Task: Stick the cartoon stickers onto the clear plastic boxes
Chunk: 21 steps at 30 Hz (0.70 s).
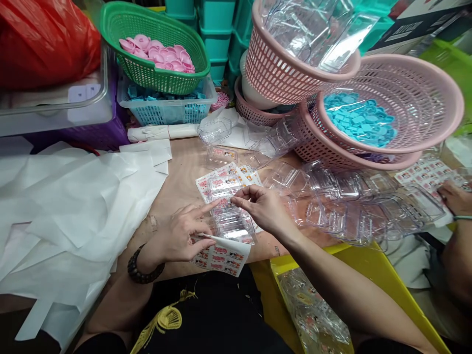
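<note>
My left hand [184, 232] holds a sheet of cartoon stickers [221, 259] between the thumb and the curled fingers. Its index finger stretches out to a clear plastic case [234, 226] in front of me. My right hand [260, 205] is closed in a pinch over the same case, close to the left index fingertip. What it pinches, if anything, is too small to make out. Under the case lie more sticker sheets [202, 186]. Behind them sits another clear case with a sticker on it [223, 155].
Clear plastic cases [346, 216] spread to the right, near another person's hand [455, 196] at a sticker sheet. White backing paper [73, 211] covers the left. Pink baskets [424, 103] and a green basket [177, 83] with pink pieces stand behind. A yellow bin [368, 275] is below.
</note>
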{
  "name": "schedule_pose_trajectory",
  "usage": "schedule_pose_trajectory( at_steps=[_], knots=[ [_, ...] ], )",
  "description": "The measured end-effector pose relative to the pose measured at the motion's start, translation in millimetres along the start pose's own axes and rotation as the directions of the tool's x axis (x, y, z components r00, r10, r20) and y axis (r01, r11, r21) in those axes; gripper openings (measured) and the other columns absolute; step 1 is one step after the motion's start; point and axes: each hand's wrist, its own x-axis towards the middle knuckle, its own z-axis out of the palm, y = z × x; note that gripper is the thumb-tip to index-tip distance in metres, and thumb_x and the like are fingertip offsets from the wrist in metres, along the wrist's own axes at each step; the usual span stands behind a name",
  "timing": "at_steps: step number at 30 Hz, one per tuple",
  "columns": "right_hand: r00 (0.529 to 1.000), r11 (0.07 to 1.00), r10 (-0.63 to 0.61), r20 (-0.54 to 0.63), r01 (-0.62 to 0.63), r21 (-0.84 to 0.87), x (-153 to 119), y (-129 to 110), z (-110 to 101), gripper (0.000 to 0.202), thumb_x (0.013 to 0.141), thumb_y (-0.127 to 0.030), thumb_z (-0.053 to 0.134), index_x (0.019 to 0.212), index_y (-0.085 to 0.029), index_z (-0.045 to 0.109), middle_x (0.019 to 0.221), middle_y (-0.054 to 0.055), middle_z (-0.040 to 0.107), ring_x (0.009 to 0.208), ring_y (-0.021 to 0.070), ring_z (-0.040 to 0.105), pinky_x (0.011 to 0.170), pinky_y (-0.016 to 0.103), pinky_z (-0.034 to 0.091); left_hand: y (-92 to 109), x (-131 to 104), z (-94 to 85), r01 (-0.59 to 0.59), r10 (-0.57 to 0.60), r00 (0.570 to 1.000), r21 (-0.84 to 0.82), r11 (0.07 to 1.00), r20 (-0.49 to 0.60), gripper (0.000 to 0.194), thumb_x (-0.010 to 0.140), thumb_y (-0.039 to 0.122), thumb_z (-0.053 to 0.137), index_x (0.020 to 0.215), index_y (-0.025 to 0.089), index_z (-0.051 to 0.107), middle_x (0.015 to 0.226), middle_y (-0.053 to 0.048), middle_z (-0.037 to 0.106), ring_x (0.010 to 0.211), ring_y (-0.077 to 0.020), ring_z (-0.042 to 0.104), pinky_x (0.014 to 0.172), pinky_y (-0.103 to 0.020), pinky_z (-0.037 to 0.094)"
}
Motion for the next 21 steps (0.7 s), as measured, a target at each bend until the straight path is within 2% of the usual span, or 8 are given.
schedule_pose_trajectory(
  at_steps=[3, 6, 8, 10, 13, 16, 19, 21],
  knots=[
    [0.995, 0.976, -0.083, -0.059, 0.069, -0.205, -4.0, 0.8, 5.1, 0.032, 0.088, -0.049, 0.064, 0.077, -0.019, 0.067, 0.072, 0.003, 0.07, 0.063, 0.0151, 0.059, 0.06, 0.028, 0.041, -1.6, 2.6, 4.0, -0.008, 0.007, 0.999, 0.006, 1.0, 0.036, 0.019, 0.088, 0.026, 0.066, 0.071, 0.019, 0.071, 0.157, -0.005, 0.046, 0.102, -0.0238, 0.064, 0.092, -0.041, 0.05],
    [0.975, 0.868, -0.206, -0.078, 0.145, -0.475, -9.7, 1.5, 10.4, 0.025, 0.092, -0.045, 0.061, 0.089, -0.02, 0.068, 0.077, 0.005, 0.072, 0.067, 0.0184, 0.063, 0.06, 0.028, 0.039, -4.2, 3.4, 6.1, 0.002, -0.002, 0.999, 0.01, 1.0, 0.041, 0.02, 0.089, 0.027, 0.066, 0.071, 0.019, 0.071, 0.158, -0.004, 0.044, 0.106, -0.0248, 0.063, 0.093, -0.042, 0.049],
    [0.968, 0.796, -0.239, -0.076, 0.15, -0.587, -12.9, 1.6, 9.5, 0.031, 0.093, -0.048, 0.059, 0.106, -0.02, 0.067, 0.079, 0.007, 0.072, 0.069, 0.0213, 0.065, 0.059, 0.029, 0.038, -5.1, 2.9, 6.3, 0.016, -0.017, 0.999, 0.016, 1.0, 0.039, 0.021, 0.089, 0.027, 0.066, 0.07, 0.019, 0.072, 0.159, -0.002, 0.043, 0.104, -0.0245, 0.062, 0.092, -0.042, 0.05],
    [0.969, 0.78, -0.203, -0.141, 0.073, -0.622, -13.5, 2.1, 3.1, 0.047, 0.092, -0.054, 0.06, 0.122, -0.018, 0.061, 0.081, 0.009, 0.072, 0.07, 0.0244, 0.066, 0.059, 0.03, 0.039, -4.2, 1.7, 6.7, 0.023, -0.024, 0.999, 0.033, 0.999, 0.034, 0.02, 0.088, 0.027, 0.067, 0.07, 0.02, 0.072, 0.159, -0.002, 0.043, 0.103, -0.0246, 0.061, 0.09, -0.043, 0.05],
    [0.979, 0.879, -0.015, -0.205, -0.084, -0.469, -7.7, 5.7, -10.2, 0.062, 0.085, -0.062, 0.065, 0.125, -0.015, 0.056, 0.083, 0.01, 0.071, 0.071, 0.0253, 0.066, 0.06, 0.032, 0.043, 1.6, -0.6, 10.0, -0.017, 0.017, 1.0, 0.072, 0.997, -0.008, 0.013, 0.085, 0.026, 0.07, 0.075, 0.021, 0.074, 0.157, -0.003, 0.046, 0.115, -0.029, 0.056, 0.097, -0.048, 0.047],
    [0.981, 0.96, 0.191, -0.04, -0.195, -0.203, 3.5, 14.5, -14.2, 0.07, 0.078, -0.063, 0.072, 0.123, -0.014, 0.053, 0.09, 0.01, 0.071, 0.072, 0.0227, 0.066, 0.059, 0.032, 0.047, 9.9, -2.3, 17.3, -0.086, 0.088, 0.996, 0.078, 0.993, -0.016, 0.007, 0.083, 0.025, 0.072, 0.078, 0.021, 0.074, 0.155, -0.005, 0.049, 0.129, -0.0324, 0.049, 0.105, -0.052, 0.042],
    [0.96, 0.963, 0.267, 0.081, -0.262, -0.061, 12.8, 22.8, -8.0, 0.073, 0.076, -0.062, 0.073, 0.126, -0.014, 0.05, 0.09, 0.01, 0.069, 0.07, 0.0209, 0.064, 0.056, 0.032, 0.048, 16.1, -4.1, 24.8, -0.124, 0.123, 0.992, 0.083, 0.989, 0.015, 0.007, 0.084, 0.024, 0.071, 0.079, 0.02, 0.072, 0.153, -0.007, 0.051, 0.135, -0.033, 0.046, 0.107, -0.052, 0.041],
    [0.964, 0.965, 0.259, 0.058, -0.256, -0.057, 11.7, 22.4, -6.1, 0.071, 0.076, -0.062, 0.073, 0.124, -0.013, 0.052, 0.092, 0.01, 0.068, 0.071, 0.0212, 0.063, 0.058, 0.034, 0.048, 19.2, -7.1, 26.9, -0.133, 0.133, 0.991, 0.091, 0.987, 0.005, 0.006, 0.084, 0.023, 0.07, 0.08, 0.02, 0.072, 0.154, -0.008, 0.049, 0.139, -0.0338, 0.043, 0.109, -0.053, 0.04]
  ],
)
